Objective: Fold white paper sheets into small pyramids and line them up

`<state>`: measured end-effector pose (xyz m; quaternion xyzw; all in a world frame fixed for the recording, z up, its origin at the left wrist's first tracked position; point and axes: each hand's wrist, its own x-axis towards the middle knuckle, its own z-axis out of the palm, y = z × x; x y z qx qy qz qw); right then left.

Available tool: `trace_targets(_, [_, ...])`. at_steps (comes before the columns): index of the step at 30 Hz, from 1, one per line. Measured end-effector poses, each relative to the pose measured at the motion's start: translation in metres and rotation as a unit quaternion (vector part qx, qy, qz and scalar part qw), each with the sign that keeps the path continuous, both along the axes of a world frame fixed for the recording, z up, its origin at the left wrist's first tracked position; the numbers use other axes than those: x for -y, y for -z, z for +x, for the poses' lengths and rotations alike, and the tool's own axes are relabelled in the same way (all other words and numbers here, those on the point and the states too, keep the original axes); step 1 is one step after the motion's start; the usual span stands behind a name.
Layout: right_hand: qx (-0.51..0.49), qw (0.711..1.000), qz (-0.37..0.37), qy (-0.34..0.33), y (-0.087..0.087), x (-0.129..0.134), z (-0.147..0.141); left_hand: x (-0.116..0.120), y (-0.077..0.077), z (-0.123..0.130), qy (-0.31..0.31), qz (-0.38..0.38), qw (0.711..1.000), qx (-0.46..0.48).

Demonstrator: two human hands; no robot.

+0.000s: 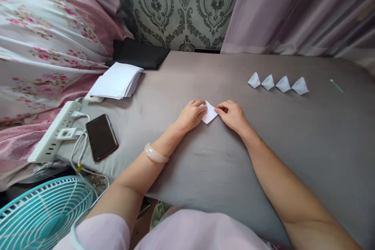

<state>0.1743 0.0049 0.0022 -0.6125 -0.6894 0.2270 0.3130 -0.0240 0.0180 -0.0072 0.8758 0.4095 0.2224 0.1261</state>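
Observation:
A small folded square of white paper [210, 113] lies on the grey cloth-covered table, one corner turned toward me. My left hand [191, 115] rests at its left side, with fingers pressing on the paper. On the other side, my right hand [232, 115] pinches the paper's right corner between thumb and forefinger. Farther right stand several folded white paper shapes [283, 84] in a row, each pointed at the top.
At the left lie a stack of white paper [115, 81], a black folder-like item [143, 55], a phone [101, 137] and a white power strip [55, 131] with cables. A turquoise fan [52, 218] stands at the lower left. A cotton swab [336, 86] lies far right.

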Motion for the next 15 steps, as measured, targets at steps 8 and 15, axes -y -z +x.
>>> trace_targets(8, [0.056, 0.998, 0.015, -0.018, 0.006, 0.002, -0.003, 0.006, -0.009, 0.002, -0.012, -0.018, 0.999, -0.034])
trace_targets(15, [0.189, 0.978, 0.042, -0.073, -0.006, 0.023, -0.005, 0.011, -0.015, 0.003, 0.01, -0.019, 0.998, -0.061])
